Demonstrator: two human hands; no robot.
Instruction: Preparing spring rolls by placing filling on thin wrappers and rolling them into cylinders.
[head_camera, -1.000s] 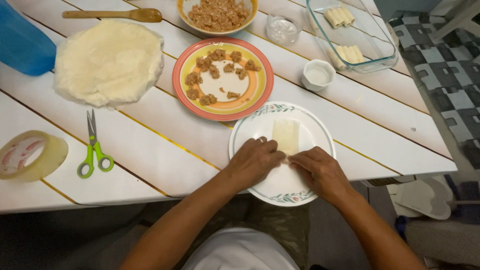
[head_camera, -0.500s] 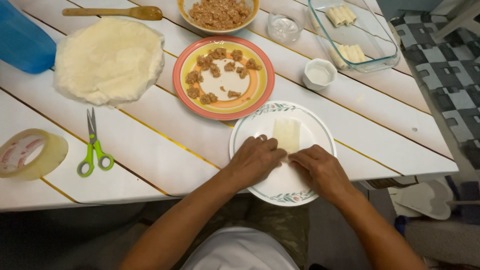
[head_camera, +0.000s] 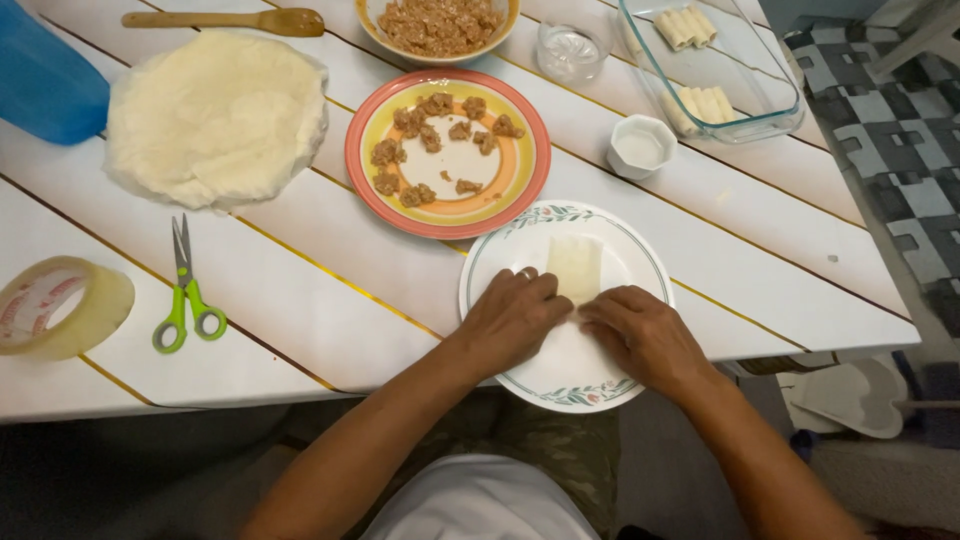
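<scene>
Now both hands on pale thin wrapper (head_camera: 575, 268), on white floral-rimmed plate (head_camera: 640, 262) at bench near edge. Left hand (head_camera: 512, 318), right hand (head_camera: 640, 335): fingers pressed down on wrapper's lower end. Best roll evenly, tight, sides tucked.

Near worktop (head_camera: 330, 300) edge: floral-rim plate (head_camera: 640, 250) carrying a wrapper (head_camera: 574, 268); left hand (head_camera: 512, 318) and right hand (head_camera: 642, 335) rest on it, at the wrapper's near end. Behind: striped plate (head_camera: 520, 190) with filling lumps; bowl of filling (head_camera: 440, 22) further back. Right rear: small cup (head_camera: 640, 148), glass dish (head_camera: 770, 95) holding rolls. Left: wrapper stack (head_camera: 215, 115), scissors (head_camera: 185, 295), tape roll (head_camera: 60, 305).
</scene>
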